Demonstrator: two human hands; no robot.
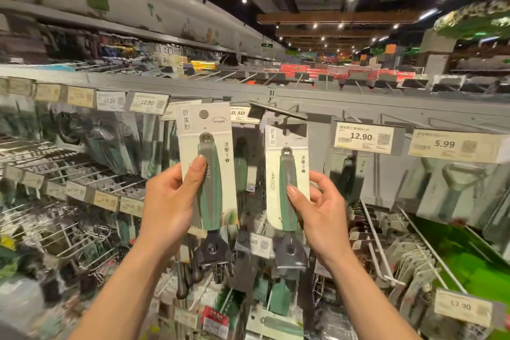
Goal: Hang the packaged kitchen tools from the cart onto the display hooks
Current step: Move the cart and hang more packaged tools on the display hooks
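Both forearms are raised in front of the shelf, palms facing in. The left hand [168,204] grips the left package [193,130], thumb across its green handle, card upright. The right hand [325,212] pinches the right package [276,163] low on its edge. That card's top reaches the display hook [276,109], possibly threaded on; too blurred to tell. A price label [361,136] sits just to the right.

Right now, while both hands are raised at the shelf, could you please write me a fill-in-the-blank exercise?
The left hand holds a packaged tool whose handle is ____.
The right hand holds a second package, so together the hands hold ____ packages.
The rightmost price tag on the upper rail reads ____.
Missing: green; two; 5.99
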